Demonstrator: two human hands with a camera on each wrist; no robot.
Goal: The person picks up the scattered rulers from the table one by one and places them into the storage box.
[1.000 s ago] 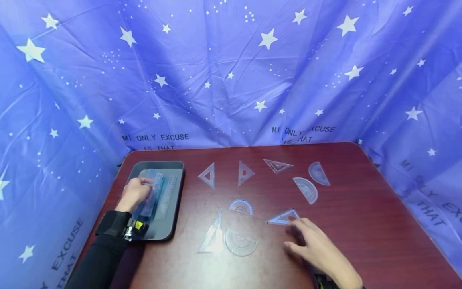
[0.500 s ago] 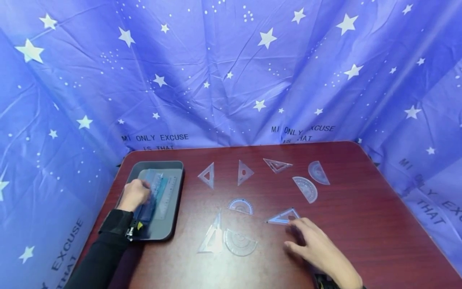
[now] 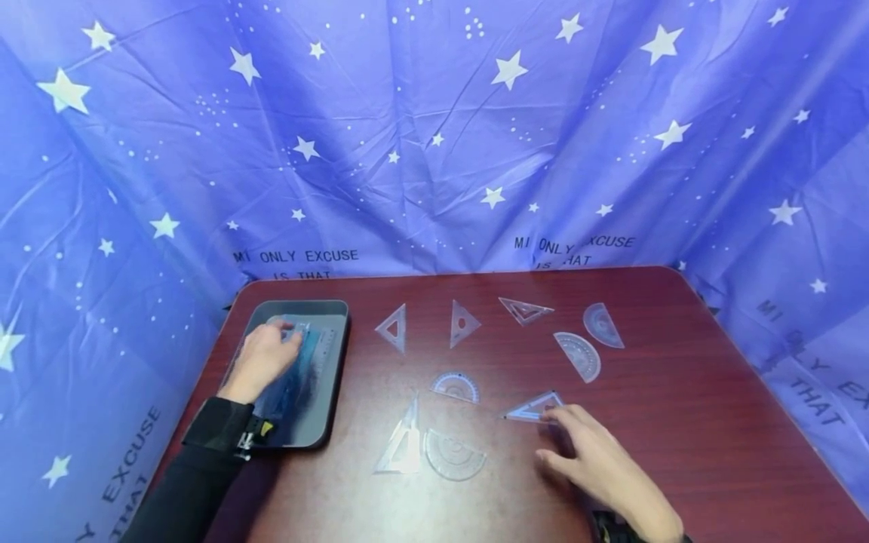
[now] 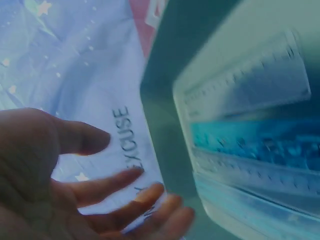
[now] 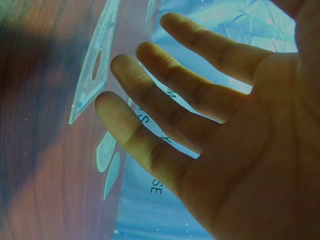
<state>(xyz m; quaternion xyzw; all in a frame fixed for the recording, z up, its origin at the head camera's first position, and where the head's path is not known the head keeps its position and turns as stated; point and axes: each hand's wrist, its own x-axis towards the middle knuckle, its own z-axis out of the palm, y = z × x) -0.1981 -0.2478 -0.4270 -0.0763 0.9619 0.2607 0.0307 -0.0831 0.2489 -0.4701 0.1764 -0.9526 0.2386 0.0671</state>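
Observation:
My left hand (image 3: 266, 358) is over the grey tray (image 3: 311, 433) at the left of the table. In the left wrist view its fingers are loosely bent, thumb apart, with nothing between them. Several plastic rulers lie side by side in the tray, among them a clear ruler (image 4: 255, 75) and a teal ruler (image 4: 265, 137); my hand hides part of them in the head view. My right hand (image 3: 597, 460) hovers or rests at the near side of a blue-edged set square (image 3: 524, 412), fingers spread and relaxed. Whether its fingertips touch the set square I cannot tell.
Clear set squares stand apart along the back, such as one set square (image 3: 400, 332). Two protractors, one protractor (image 3: 580, 358) nearer, lie at the right. Front centre has a protractor (image 3: 455, 456) beside a glaring set square (image 3: 390, 456). A starry curtain (image 3: 434, 188) encloses the table.
My left hand has shifted slightly forward and right over the rulers, its fingers reaching farther out than half a second ago. The right hand and the pieces on the table stay put.

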